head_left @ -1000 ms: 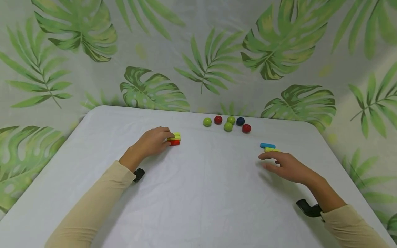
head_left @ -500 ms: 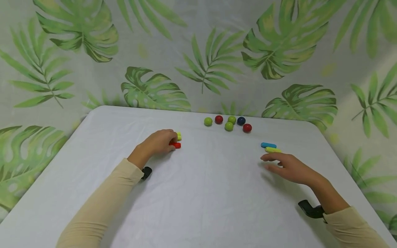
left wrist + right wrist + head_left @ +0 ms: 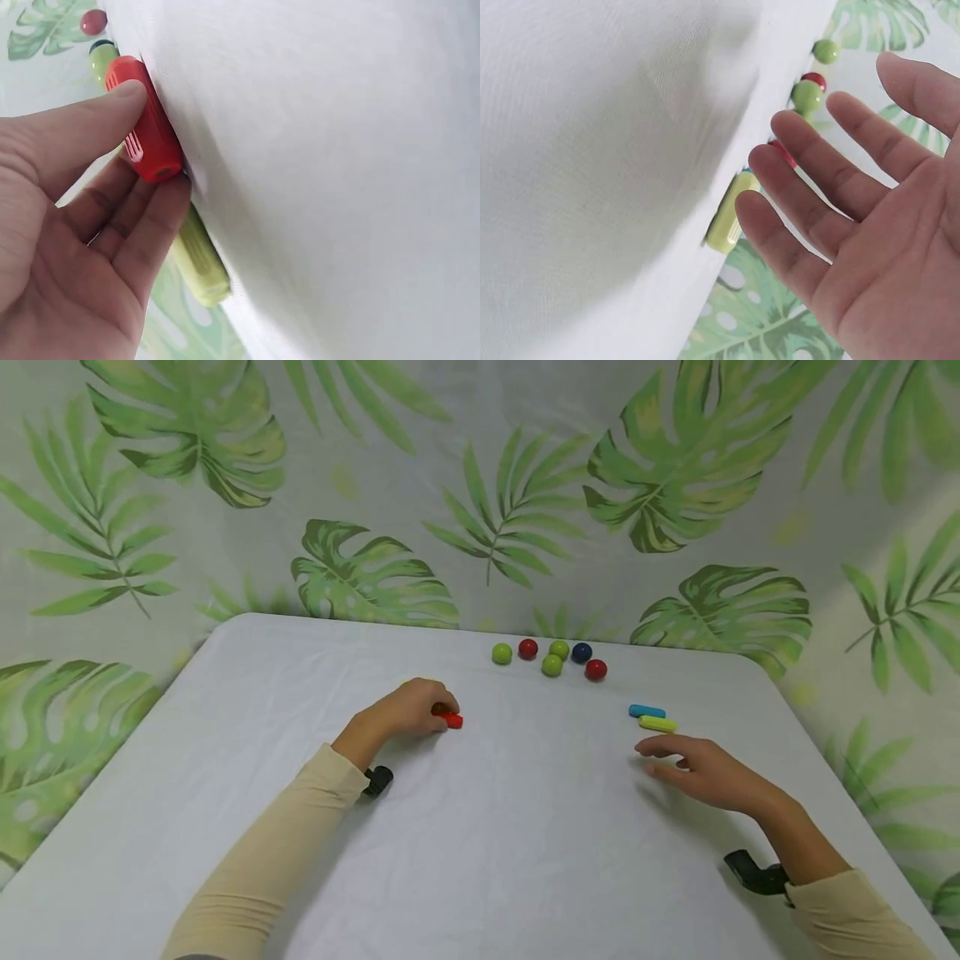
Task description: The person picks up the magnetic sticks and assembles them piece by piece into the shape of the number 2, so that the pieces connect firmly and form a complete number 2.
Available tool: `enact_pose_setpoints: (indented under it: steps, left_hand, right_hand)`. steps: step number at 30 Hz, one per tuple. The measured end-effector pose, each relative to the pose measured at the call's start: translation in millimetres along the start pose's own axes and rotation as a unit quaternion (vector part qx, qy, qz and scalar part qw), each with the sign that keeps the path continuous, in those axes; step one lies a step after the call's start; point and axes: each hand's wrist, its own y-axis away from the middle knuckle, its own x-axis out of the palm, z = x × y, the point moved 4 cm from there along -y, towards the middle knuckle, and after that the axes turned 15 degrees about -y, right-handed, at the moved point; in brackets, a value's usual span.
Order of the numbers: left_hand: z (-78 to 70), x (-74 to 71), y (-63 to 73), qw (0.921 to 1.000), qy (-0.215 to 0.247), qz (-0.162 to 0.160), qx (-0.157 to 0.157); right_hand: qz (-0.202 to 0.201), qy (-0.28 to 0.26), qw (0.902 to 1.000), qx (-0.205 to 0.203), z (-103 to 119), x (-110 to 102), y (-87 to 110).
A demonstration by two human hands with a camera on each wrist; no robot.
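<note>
My left hand pinches a short, grooved red plastic stick between thumb and fingertips. In the left wrist view the red stick lies along the thumb, close over the white cloth. Behind that hand is a yellow-green stick of similar shape, mostly hidden in the head view. On the right, my right hand hovers over the table with loosely spread fingers and holds nothing. Just beyond its fingertips lie a yellow stick and a blue stick, side by side.
Near the far edge of the white-covered table sit several small balls: green, red and a dark blue one. A leaf-patterned cloth hangs behind the table.
My left hand has drawn the red stick rightward and slightly nearer, away from the yellow-green stick beside it. My right hand has shifted slightly nearer, still holding nothing.
</note>
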Motion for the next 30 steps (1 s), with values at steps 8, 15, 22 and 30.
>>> enact_pose_setpoints:
  steps: [8, 15, 22, 30]
  left_hand:
    - [9.6, 1.6, -9.0, 0.9947, 0.102, -0.003, -0.014]
    - [-12.3, 3.6, -32.2, 0.9888, 0.148, -0.008, 0.010]
    - [-30.3, 9.8, -48.5, 0.9872, 0.159, 0.004, 0.017]
    - [-36.0, 14.0, -60.3, 0.9863, 0.164, 0.012, -0.009]
  right_hand:
    - [0.002, -0.003, 1.0000, -0.009, 0, -3, -1.6]
    - [0.014, -0.018, 0.9997, -0.003, -2, 8, -9.6]
    - [0.023, -0.014, 0.9996, -0.001, 2, 15, -17.0]
    - [0.018, -0.018, 0.9995, -0.017, 11, 8, -27.5]
